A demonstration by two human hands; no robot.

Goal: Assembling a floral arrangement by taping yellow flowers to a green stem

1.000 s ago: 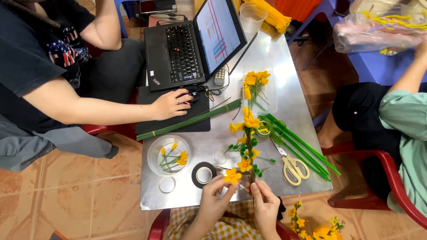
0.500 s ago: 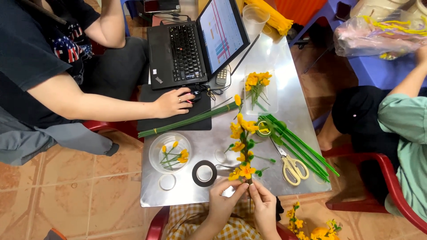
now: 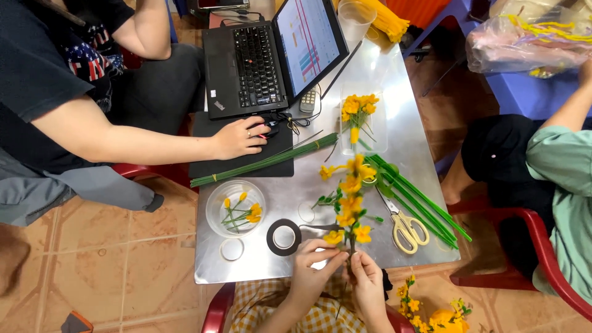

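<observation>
— Hands first: what are they doing?

— Both grip the yellow flower sprig (image 3: 350, 206) at its bare lower stem. The left hand (image 3: 313, 266) pinches it from one side, the right hand (image 3: 365, 277) from the other, fingertips closed on it near the bench (image 3: 246, 265) edge.

— Where does the sprig lie?

— It runs away from the hands across the bench, blossoms between the roll of black tape (image 3: 284, 237) and the yellow-handled scissors (image 3: 404, 227).

— Which step, would you say?

— Binding the stem, I judge; a strand seems to lead from the tape toward the stem. Next calls for steady twisting, with the stem held firm.

— Anything else?

— Another person's hand (image 3: 237, 137) rests by the laptop (image 3: 271, 55).
</observation>
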